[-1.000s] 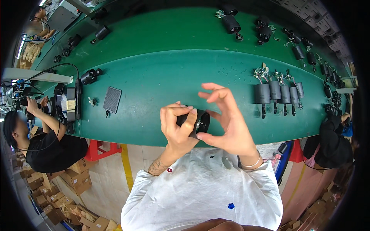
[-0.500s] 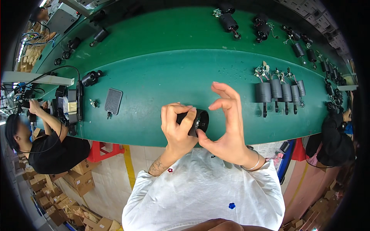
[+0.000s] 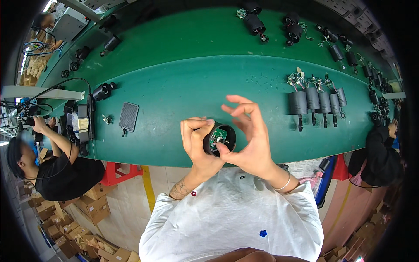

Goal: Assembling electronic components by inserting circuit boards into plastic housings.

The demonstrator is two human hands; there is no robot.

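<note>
My left hand point(image 3: 197, 144) is wrapped round a black cylindrical housing point(image 3: 233, 142), held just above the near edge of the bench. The housing's open end is tilted up toward me. Inside it sits a green circuit board point(image 3: 215, 136) with a dark stub at its middle. At the near side of the opening, the thumb of my right hand point(image 3: 253, 146) reaches the board or the rim; I cannot tell which. The other fingers of that hand are raised, spread and curved over the far side, with nothing visible between them.
Several black cylinders point(image 3: 298, 103) with wires and small boards lie at the right. A dark grey flat panel point(image 3: 129, 117) lies left on the green bench point(image 3: 174, 91), near a black cylindrical part point(image 3: 103, 91). A co-worker point(image 3: 52, 166) sits left, another person point(image 3: 379, 153) right.
The housing has turned so its opening faces more upward, bringing the green circuit board into sight. My right hand has moved slightly left, its fingers now nearer the housing.
</note>
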